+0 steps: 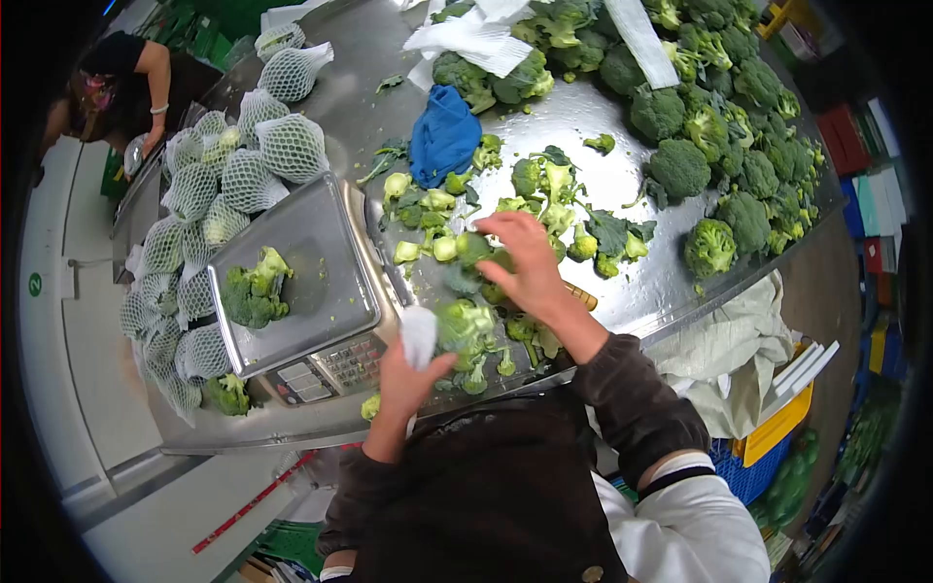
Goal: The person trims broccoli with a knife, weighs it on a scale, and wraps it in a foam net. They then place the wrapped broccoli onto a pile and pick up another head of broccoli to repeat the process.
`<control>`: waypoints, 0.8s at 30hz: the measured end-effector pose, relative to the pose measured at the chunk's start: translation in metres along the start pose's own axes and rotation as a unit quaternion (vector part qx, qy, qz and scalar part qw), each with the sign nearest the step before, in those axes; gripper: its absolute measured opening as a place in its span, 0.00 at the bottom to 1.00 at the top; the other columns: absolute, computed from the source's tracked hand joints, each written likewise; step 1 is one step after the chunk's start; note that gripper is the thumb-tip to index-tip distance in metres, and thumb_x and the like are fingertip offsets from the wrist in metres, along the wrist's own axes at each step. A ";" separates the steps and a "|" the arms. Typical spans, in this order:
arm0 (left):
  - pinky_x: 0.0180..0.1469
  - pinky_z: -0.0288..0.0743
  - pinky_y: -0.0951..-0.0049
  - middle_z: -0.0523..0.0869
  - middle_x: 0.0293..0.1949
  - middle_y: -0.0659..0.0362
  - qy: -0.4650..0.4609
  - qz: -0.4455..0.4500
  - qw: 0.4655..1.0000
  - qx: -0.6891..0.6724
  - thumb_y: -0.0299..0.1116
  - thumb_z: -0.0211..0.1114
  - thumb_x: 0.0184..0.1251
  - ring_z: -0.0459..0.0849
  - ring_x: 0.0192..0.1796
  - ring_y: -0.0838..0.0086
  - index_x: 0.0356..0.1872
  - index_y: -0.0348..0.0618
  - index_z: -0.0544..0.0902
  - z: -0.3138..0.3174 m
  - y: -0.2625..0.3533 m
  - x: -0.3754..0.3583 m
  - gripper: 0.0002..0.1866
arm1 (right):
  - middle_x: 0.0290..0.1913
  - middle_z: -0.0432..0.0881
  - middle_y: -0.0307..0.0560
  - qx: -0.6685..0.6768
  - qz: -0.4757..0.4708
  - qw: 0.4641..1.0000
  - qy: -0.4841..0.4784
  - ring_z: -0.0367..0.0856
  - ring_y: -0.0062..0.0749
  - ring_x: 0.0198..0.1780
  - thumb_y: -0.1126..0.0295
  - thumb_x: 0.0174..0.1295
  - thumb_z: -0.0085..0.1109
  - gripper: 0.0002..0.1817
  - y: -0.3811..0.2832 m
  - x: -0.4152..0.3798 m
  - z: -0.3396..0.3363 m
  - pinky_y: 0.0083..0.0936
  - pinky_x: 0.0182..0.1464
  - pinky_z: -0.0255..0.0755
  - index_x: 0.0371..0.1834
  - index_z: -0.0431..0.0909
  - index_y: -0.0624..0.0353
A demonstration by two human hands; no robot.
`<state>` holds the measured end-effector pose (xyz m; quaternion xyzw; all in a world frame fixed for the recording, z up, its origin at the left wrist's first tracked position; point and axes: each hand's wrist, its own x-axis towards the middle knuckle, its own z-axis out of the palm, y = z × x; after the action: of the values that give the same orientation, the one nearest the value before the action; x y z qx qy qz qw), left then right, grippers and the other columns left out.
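Observation:
My left hand [403, 382] is closed round a white foam net sleeve [419, 335], blurred, just right of the scale [335, 364]. Right beside it is a pale-green broccoli head [465, 328], smeared by motion. My right hand [528, 264] reaches over the trimmings, thumb and fingers curved round a small dark-green broccoli piece [473, 248]. Below its wrist shows a yellow-brown handle [581, 295]. Cut stalks [432, 248] and leaves lie about both hands. On the scale's steel tray [313, 340] lies one broccoli head [257, 290].
Net-wrapped broccoli heads [255, 180] are heaped left of the scale. Bare heads [678, 167] pile up at the right, with white sleeves [476, 44] at the back. A blue cloth [444, 136] lies mid-table. Another person [146, 87] is at the far left.

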<state>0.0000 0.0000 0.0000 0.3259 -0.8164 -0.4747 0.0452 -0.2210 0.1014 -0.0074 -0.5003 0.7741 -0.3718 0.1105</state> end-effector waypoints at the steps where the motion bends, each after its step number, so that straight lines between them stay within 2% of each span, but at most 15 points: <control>1: 0.45 0.66 0.80 0.79 0.44 0.55 0.031 -0.040 0.994 -0.093 0.31 0.69 0.50 0.76 0.43 0.78 0.59 0.42 0.70 0.000 0.007 -0.002 0.31 | 0.55 0.71 0.46 0.102 0.031 0.993 0.056 0.69 0.36 0.57 0.74 0.51 0.64 0.26 -0.005 -0.006 -0.012 0.33 0.63 0.58 0.55 0.71 0.54; 2: 0.33 0.65 0.82 0.79 0.37 0.59 0.060 -0.076 0.978 -0.184 0.29 0.69 0.50 0.75 0.33 0.82 0.54 0.39 0.73 0.000 0.015 -0.002 0.27 | 0.53 0.71 0.46 0.202 0.063 0.971 0.115 0.73 0.38 0.53 0.76 0.50 0.64 0.25 -0.009 -0.011 -0.019 0.31 0.58 0.67 0.54 0.71 0.56; 3: 0.22 0.65 0.85 0.80 0.31 0.63 0.090 -0.102 0.954 -0.268 0.26 0.69 0.50 0.74 0.22 0.85 0.50 0.36 0.76 -0.014 0.015 0.009 0.23 | 0.53 0.71 0.46 0.202 0.056 0.970 0.121 0.73 0.38 0.53 0.76 0.50 0.64 0.25 -0.016 -0.001 -0.012 0.31 0.58 0.67 0.54 0.71 0.56; 5: 0.21 0.63 0.85 0.77 0.23 0.66 0.084 -0.102 0.941 -0.313 0.25 0.67 0.51 0.71 0.20 0.86 0.50 0.36 0.77 -0.017 0.026 0.011 0.21 | 0.52 0.71 0.45 0.392 0.090 0.903 0.151 0.74 0.31 0.52 0.80 0.48 0.63 0.26 -0.025 -0.008 -0.012 0.25 0.54 0.71 0.54 0.71 0.60; 7: 0.21 0.62 0.85 0.76 0.21 0.67 0.095 -0.085 0.937 -0.325 0.24 0.66 0.52 0.70 0.19 0.86 0.50 0.35 0.76 -0.022 0.043 0.012 0.21 | 0.52 0.70 0.44 0.441 0.107 0.877 0.157 0.73 0.26 0.53 0.82 0.49 0.63 0.26 -0.033 -0.014 -0.008 0.22 0.55 0.70 0.54 0.69 0.64; 9: 0.20 0.61 0.85 0.74 0.19 0.67 0.105 -0.063 0.933 -0.338 0.23 0.65 0.52 0.69 0.18 0.87 0.50 0.35 0.76 -0.023 0.055 0.015 0.21 | 0.53 0.70 0.45 0.586 0.153 0.778 0.168 0.72 0.25 0.54 0.81 0.51 0.62 0.26 -0.038 -0.018 -0.001 0.22 0.55 0.70 0.55 0.67 0.67; 11: 0.21 0.61 0.85 0.74 0.19 0.67 0.098 -0.038 0.930 -0.353 0.22 0.65 0.52 0.69 0.18 0.87 0.51 0.34 0.76 -0.025 0.062 0.015 0.21 | 0.50 0.73 0.44 0.595 0.159 0.766 0.183 0.74 0.23 0.51 0.79 0.53 0.62 0.24 -0.046 -0.020 0.002 0.22 0.53 0.71 0.54 0.68 0.67; 13: 0.22 0.62 0.85 0.75 0.20 0.66 0.080 -0.023 0.937 -0.339 0.21 0.65 0.51 0.70 0.19 0.87 0.51 0.33 0.75 -0.027 0.066 0.013 0.22 | 0.46 0.77 0.44 0.661 0.280 0.686 0.117 0.76 0.22 0.46 0.74 0.56 0.61 0.21 -0.053 -0.022 0.003 0.21 0.50 0.73 0.53 0.69 0.66; 15: 0.22 0.62 0.85 0.76 0.22 0.65 0.061 -0.009 0.944 -0.325 0.21 0.65 0.51 0.70 0.19 0.87 0.51 0.32 0.75 -0.025 0.062 0.013 0.22 | 0.42 0.79 0.44 0.677 0.297 0.666 0.096 0.78 0.22 0.41 0.69 0.60 0.59 0.19 -0.062 -0.025 0.003 0.20 0.45 0.75 0.51 0.70 0.65; 17: 0.24 0.63 0.85 0.77 0.26 0.63 0.075 0.087 0.946 -0.304 0.20 0.65 0.49 0.72 0.20 0.84 0.53 0.32 0.73 -0.017 0.050 0.017 0.26 | 0.42 0.79 0.45 0.716 0.336 0.612 0.013 0.78 0.24 0.42 0.65 0.61 0.58 0.19 -0.069 -0.029 0.006 0.21 0.43 0.76 0.51 0.70 0.65; 19: 0.23 0.64 0.84 0.78 0.29 0.61 0.045 0.032 0.933 -0.356 0.20 0.65 0.50 0.73 0.21 0.82 0.54 0.31 0.72 -0.015 0.068 0.015 0.26 | 0.40 0.79 0.46 0.725 0.337 0.601 -0.017 0.80 0.25 0.38 0.61 0.63 0.55 0.18 -0.077 -0.035 0.006 0.21 0.40 0.77 0.47 0.71 0.65; 20: 0.22 0.64 0.83 0.79 0.32 0.58 0.013 -0.023 0.914 -0.406 0.20 0.64 0.50 0.75 0.21 0.80 0.55 0.31 0.70 -0.014 0.074 0.013 0.26 | 0.37 0.80 0.46 0.737 0.346 0.578 -0.059 0.81 0.26 0.36 0.59 0.64 0.53 0.18 -0.080 -0.037 0.006 0.20 0.38 0.77 0.46 0.71 0.65; 21: 0.22 0.64 0.83 0.79 0.32 0.58 0.015 -0.024 0.914 -0.406 0.20 0.64 0.50 0.75 0.21 0.80 0.55 0.31 0.70 -0.013 0.068 0.011 0.26 | 0.35 0.80 0.46 0.747 0.355 0.553 -0.101 0.81 0.28 0.33 0.57 0.65 0.51 0.19 -0.083 -0.038 0.006 0.20 0.36 0.77 0.44 0.71 0.64; 23: 0.20 0.64 0.81 0.79 0.33 0.54 -0.027 -0.085 0.849 -0.521 0.25 0.60 0.56 0.75 0.22 0.77 0.53 0.31 0.70 -0.011 0.048 0.009 0.22 | 0.30 0.80 0.47 0.721 0.355 0.581 -0.128 0.82 0.29 0.29 0.54 0.66 0.49 0.20 -0.077 -0.039 0.002 0.19 0.33 0.76 0.40 0.72 0.65; 24: 0.17 0.62 0.79 0.79 0.30 0.51 -0.059 -0.068 0.829 -0.552 0.36 0.55 0.65 0.72 0.19 0.77 0.51 0.31 0.69 -0.013 0.043 0.009 0.20 | 0.29 0.80 0.47 0.649 0.336 0.671 -0.128 0.81 0.29 0.29 0.54 0.65 0.49 0.20 -0.065 -0.041 -0.002 0.21 0.33 0.75 0.39 0.73 0.64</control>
<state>-0.0234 -0.0003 0.0390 0.2731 -0.3946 -0.8665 0.1371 -0.1578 0.1227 0.0299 -0.0515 0.4317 -0.6506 0.6226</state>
